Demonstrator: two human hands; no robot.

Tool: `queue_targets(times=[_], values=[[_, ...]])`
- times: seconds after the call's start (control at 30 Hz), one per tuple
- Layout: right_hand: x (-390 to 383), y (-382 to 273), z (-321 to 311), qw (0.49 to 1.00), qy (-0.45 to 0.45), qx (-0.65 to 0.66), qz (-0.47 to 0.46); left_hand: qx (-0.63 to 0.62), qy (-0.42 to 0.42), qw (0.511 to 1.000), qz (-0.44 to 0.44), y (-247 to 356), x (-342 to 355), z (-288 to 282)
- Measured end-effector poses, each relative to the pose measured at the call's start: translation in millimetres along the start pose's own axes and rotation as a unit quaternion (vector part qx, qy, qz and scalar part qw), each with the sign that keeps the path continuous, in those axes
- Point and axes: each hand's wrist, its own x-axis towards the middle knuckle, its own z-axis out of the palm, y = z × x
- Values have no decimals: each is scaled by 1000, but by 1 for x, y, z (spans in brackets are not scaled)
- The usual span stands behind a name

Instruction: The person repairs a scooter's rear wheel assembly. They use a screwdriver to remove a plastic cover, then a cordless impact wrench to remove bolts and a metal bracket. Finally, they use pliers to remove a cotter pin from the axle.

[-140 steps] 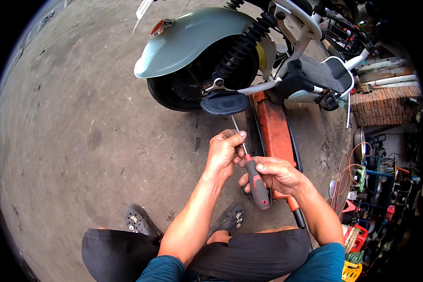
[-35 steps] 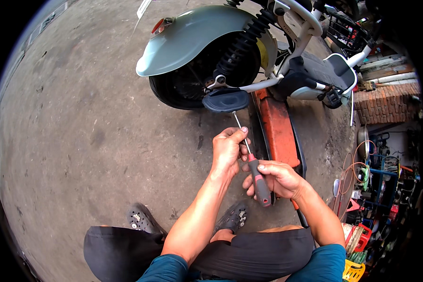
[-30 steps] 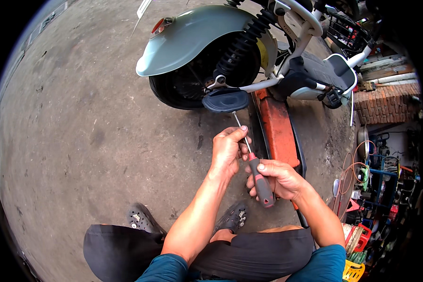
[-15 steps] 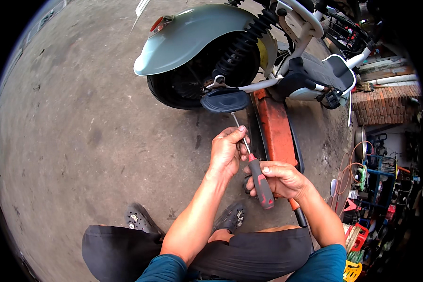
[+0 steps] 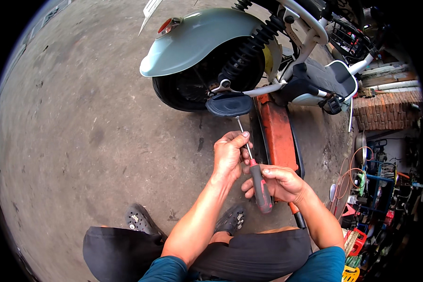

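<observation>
A screwdriver (image 5: 261,188) with a black and red handle points up and away from me, its tip at the lower edge of a black oval plastic piece (image 5: 229,104). That piece sits beside the rear wheel (image 5: 174,94) of a pale blue-grey electric scooter (image 5: 207,40). With thumb and fingers my left hand (image 5: 229,152) pinches the metal shaft. My right hand (image 5: 282,182) is at the handle, fingers curled loosely underneath and thumb along its right side. Whether a screw is at the tip is too small to make out.
An orange-red floor jack (image 5: 279,134) extends under the scooter, its handle (image 5: 297,214) near my right forearm. A black coil shock absorber (image 5: 246,49) rises above the oval piece. To the right are stacked bricks (image 5: 385,115), an orange hose (image 5: 348,171) and cluttered tools.
The screwdriver handle has turned, showing its red patch differently, and my right fingers have loosened a little around it. The scooter appears slightly farther right and lower in view.
</observation>
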Motion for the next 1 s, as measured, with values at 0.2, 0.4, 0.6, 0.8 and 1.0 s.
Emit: queue_targets(times=[0.2, 0.4, 0.6, 0.8, 1.0], values=[[5, 1, -3, 988, 91, -111, -52, -19, -11, 1000, -15, 0, -3, 6], [9, 0, 5, 975, 120, -185, -34, 54, 10, 998, -8, 4, -1, 4], [-5, -11, -3, 999, 22, -35, 12, -12, -23, 999, -27, 1, 2, 3], [7, -8, 13, 969, 94, -226, -34, 25, -15, 1000, -12, 2, 2, 4], [-5, -20, 11, 999, 7, -32, 16, -31, -27, 999, -25, 4, 5, -1]])
